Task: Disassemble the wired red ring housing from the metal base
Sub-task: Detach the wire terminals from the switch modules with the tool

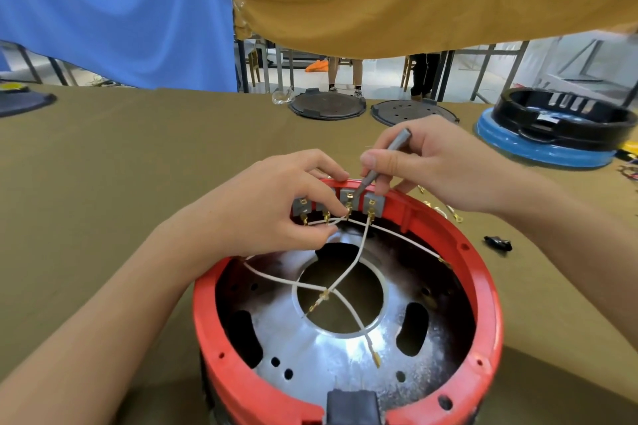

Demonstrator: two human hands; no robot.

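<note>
Writing I can read nowhere; at the red ring's (490, 290) far rim my left hand (276, 203) pinches a white wire (359, 248); my right hand (424, 162) grips a screwdriver (383, 162) above the terminals (345, 198).

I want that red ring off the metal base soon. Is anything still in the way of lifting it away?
Yes. White wires run from the terminals on the red ring housing across the metal base. The right hand has a screwdriver at one terminal; the left hand pinches its wire.
</note>
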